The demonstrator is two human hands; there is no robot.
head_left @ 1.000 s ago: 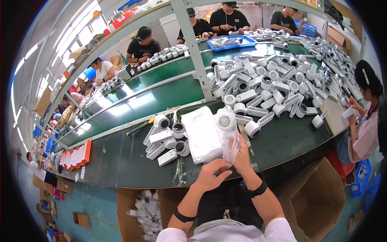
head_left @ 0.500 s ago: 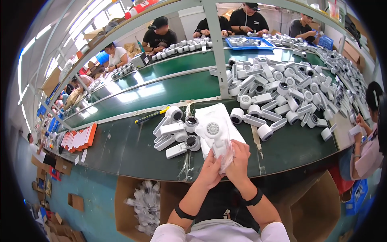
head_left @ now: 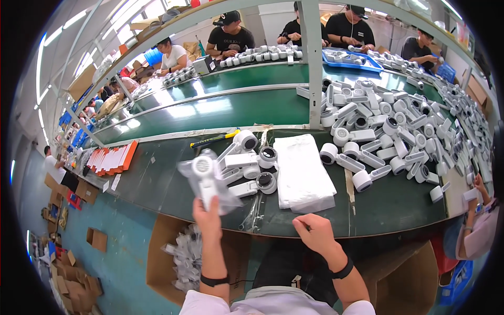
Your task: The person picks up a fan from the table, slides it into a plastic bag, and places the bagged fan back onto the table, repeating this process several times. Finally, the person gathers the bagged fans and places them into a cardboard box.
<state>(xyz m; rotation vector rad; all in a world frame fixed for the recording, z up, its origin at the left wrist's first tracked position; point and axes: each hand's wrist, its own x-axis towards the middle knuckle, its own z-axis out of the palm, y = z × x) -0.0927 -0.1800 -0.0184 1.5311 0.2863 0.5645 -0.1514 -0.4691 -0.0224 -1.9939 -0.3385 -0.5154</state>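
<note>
My left hand (head_left: 210, 220) grips the handle of a white handheld fan (head_left: 203, 169) inside a clear plastic bag (head_left: 224, 197). It holds the bagged fan up over the table's front edge, left of a small group of white fans (head_left: 242, 161). My right hand (head_left: 318, 236), fingers curled and nothing visible in them, hovers by the table edge. Just beyond it lies a flat stack of white plastic bags (head_left: 303, 170).
A large heap of white fans (head_left: 391, 123) covers the right side. A yellow-and-black tool (head_left: 215, 138) lies behind the small group. Below the edge stand a carton (head_left: 157, 254) with bagged fans (head_left: 186, 257) and another carton (head_left: 412, 273). Co-workers sit across the belt (head_left: 210, 112).
Both hands were together on the bagged fan above the white stack. My right hand has let go, while my left has carried the fan leftward. The view has shifted slightly.
</note>
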